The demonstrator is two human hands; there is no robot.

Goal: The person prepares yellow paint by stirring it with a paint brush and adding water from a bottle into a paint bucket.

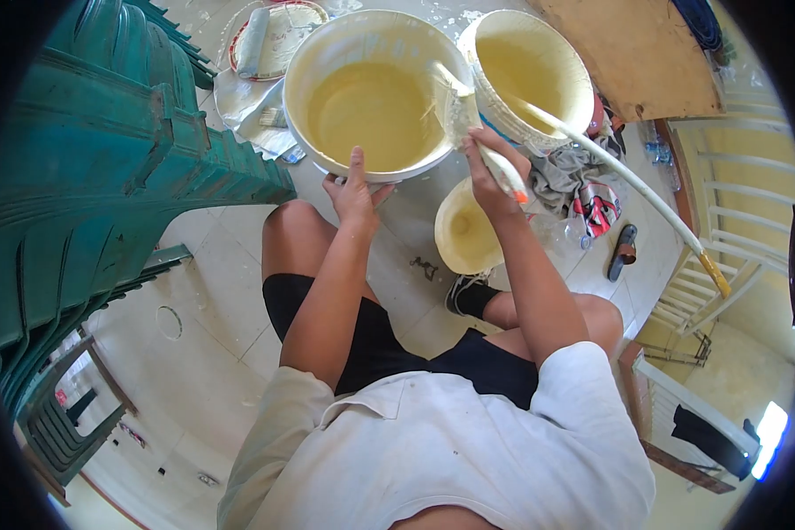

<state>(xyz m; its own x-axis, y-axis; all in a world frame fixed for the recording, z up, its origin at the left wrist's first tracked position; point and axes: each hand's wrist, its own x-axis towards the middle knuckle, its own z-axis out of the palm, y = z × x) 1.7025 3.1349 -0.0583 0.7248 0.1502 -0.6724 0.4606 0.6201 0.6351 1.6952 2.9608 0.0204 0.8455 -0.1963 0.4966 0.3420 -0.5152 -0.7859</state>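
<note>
Brush [457,117] tilts at the right rim of the big bucket [325,58]; your right hand [484,179] has its fingers wrapped round it, your left hand's [357,196], partly spread, grip the near rim.

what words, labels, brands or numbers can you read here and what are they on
None: no readable text anywhere.
Large tub: no legible lettering on the part in view.
White-handled tool: no brand or number readable.
Red-and-black patterned item: any lettering is too small and blurred to read.
Clear bottle: no legible label.
</note>
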